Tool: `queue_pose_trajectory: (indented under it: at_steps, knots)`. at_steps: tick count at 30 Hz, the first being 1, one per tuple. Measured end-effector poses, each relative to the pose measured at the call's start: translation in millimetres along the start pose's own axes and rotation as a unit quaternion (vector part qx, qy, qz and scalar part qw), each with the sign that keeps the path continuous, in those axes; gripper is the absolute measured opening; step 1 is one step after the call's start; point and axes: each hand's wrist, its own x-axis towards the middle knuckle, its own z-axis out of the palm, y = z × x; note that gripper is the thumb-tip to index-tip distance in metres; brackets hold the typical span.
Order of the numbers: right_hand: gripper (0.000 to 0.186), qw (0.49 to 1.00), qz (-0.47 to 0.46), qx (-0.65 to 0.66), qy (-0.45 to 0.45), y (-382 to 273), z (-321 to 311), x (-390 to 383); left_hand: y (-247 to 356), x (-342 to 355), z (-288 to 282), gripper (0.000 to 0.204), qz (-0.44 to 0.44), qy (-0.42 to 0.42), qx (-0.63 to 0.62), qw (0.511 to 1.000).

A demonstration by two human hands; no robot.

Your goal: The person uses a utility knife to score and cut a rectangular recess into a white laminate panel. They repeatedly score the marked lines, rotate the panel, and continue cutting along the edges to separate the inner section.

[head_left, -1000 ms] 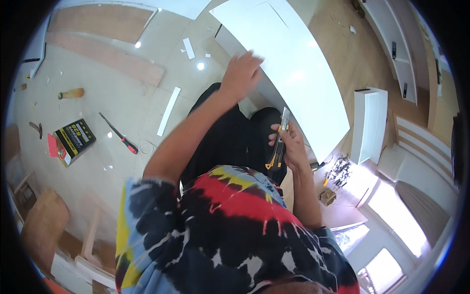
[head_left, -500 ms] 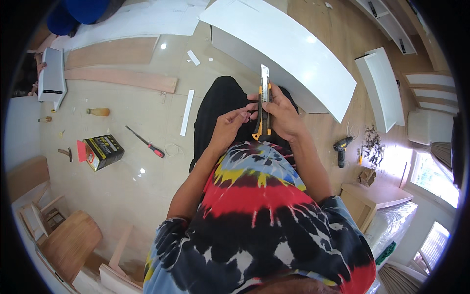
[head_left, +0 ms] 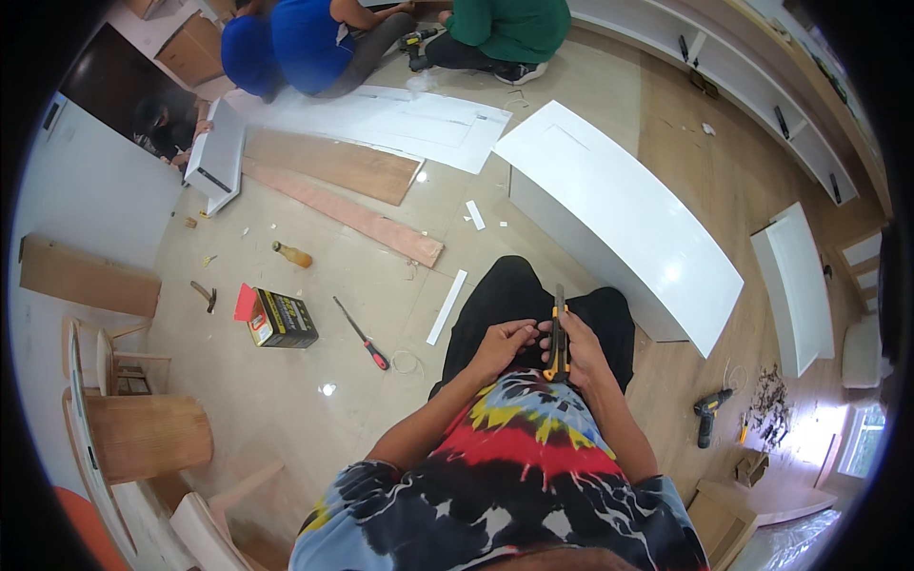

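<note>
My right hand (head_left: 585, 350) is wrapped round a yellow and black utility knife (head_left: 560, 354), held above my lap with its blade out and pointing away from me. Just to its left, my left hand (head_left: 503, 350) has thumb and fingers pressed together. Anything in that pinch is hidden or too small to make out. The left fingertips are close to the knife handle; whether they touch it I cannot tell. Beyond my knees lies a long white panel box (head_left: 619, 209).
To the left are a red-handled file (head_left: 364, 335), a black box (head_left: 286, 322), a bottle (head_left: 292, 254) and a hammer (head_left: 204, 296). A cordless drill (head_left: 708, 415) lies at right. Co-workers in blue (head_left: 309, 48) and green (head_left: 509, 29) sit at the far side by white boards (head_left: 381, 119).
My view has tilted up and swung left, bringing the co-workers into sight. My right hand still holds the knife, now seen more foreshortened. The left hand stays pinched beside it.
</note>
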Motion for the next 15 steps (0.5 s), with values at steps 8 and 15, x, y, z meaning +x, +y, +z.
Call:
queue_pose_trajectory:
  at_steps: [8,15]
  knots:
    - [0.030,0.997,-0.076,0.007,-0.019,-14,-4,6,112,-18,-24,0.029,0.150,0.081,0.083,0.982]
    - [0.029,0.996,-0.061,-0.047,0.054,-9,-47,-5,378,-64,-61,0.041,0.632,-0.045,0.119,0.764]
